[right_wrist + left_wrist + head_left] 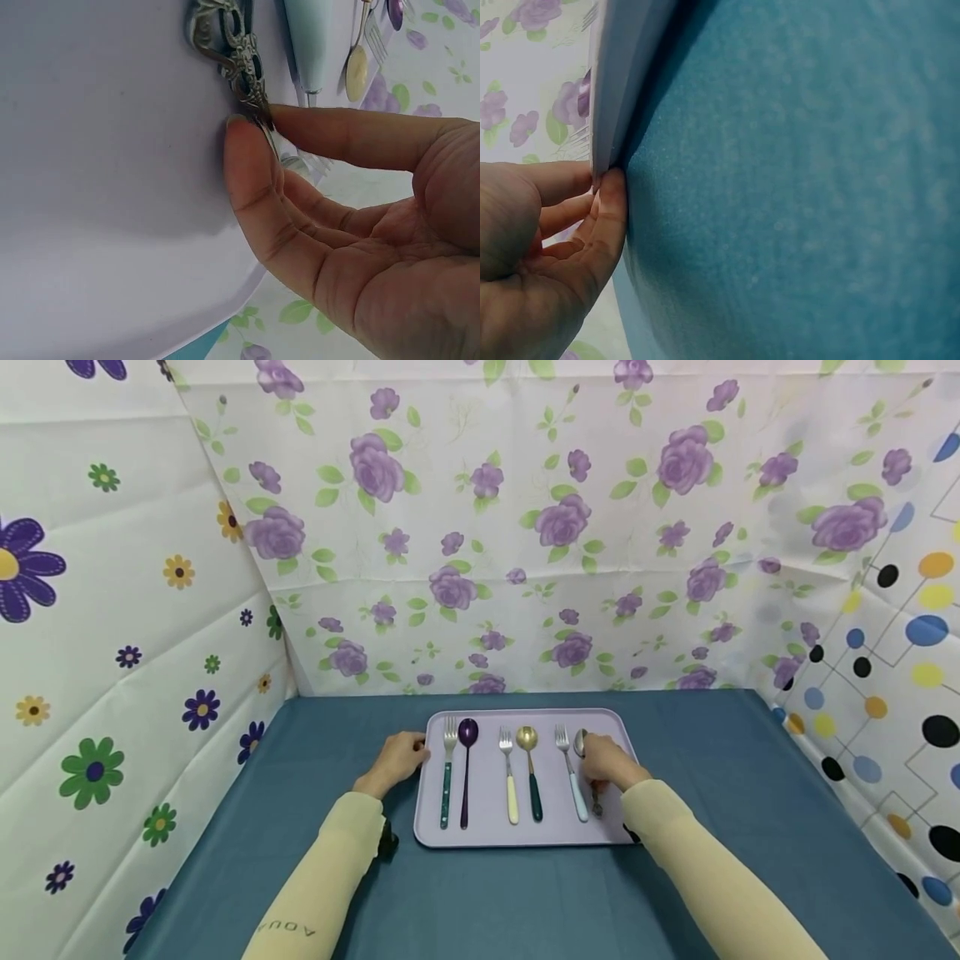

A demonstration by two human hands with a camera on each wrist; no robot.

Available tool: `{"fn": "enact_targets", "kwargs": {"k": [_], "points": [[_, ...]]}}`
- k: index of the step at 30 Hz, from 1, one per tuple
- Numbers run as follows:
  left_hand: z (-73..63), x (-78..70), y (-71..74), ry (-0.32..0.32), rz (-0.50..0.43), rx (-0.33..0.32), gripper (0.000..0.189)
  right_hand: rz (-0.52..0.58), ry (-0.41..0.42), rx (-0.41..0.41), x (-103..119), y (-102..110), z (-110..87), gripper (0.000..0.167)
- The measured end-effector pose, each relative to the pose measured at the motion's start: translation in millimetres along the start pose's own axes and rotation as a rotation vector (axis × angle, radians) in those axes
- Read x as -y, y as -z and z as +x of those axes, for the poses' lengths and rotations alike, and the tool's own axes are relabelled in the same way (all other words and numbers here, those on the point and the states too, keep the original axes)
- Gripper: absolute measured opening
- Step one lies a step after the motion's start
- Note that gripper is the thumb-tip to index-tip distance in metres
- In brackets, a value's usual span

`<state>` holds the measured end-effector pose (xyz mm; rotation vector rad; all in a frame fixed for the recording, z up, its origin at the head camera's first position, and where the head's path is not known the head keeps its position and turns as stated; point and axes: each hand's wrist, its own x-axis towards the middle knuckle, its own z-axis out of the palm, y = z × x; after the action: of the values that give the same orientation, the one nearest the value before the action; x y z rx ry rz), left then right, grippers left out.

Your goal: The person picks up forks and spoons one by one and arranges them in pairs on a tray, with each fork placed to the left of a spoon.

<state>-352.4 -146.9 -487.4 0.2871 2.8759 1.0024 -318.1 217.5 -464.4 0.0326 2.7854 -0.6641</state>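
Observation:
A pale lilac tray (pixel 480 837) lies on the table. My left hand (pixel 397 758) pinches its left rim between thumb and fingers, as the left wrist view shows. Over the tray's right side, my right hand (pixel 609 762) pinches a silver spoon (pixel 580 742) between thumb and index finger, near where the ornate openwork handle (pixel 244 67) meets the neck. The fingers hide the spoon's middle part. Just left of it lies a fork with a light blue handle (pixel 576 795).
Left of that fork are a gold spoon (pixel 534 793) with a green handle, a cream-handled fork (pixel 512 793), a dark purple spoon (pixel 466 768) and a green-handled fork (pixel 446 785). A blue cloth (pixel 510 902) covers the table. Patterned curtains (pixel 510 552) enclose it.

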Motion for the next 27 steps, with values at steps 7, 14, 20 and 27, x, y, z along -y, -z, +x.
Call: {"fn": "enact_targets", "kwargs": {"k": [7, 14, 20, 27], "points": [[3.5, -0.2, 2.0, 0.002, -0.007, -0.021, 0.023, 0.017, 0.064, -0.007, -6.1, 15.2, 2.5, 0.029], [5.8, -2.0, 7.4, 0.009, 0.009, -0.001, 0.044, 0.053, 0.138, -0.064, -37.0, 34.6, -1.1, 0.028], [0.8, -2.3, 10.7, -0.019, 0.052, -0.014, 0.038, 0.034, 0.172, -0.160, -66.3, 47.4, -0.2, 0.028], [2.3, -2.9, 19.8, -0.106, 0.068, -0.141, 0.034, 0.041, 0.181, -0.304, -83.9, 57.5, 10.4, 0.036]]}}
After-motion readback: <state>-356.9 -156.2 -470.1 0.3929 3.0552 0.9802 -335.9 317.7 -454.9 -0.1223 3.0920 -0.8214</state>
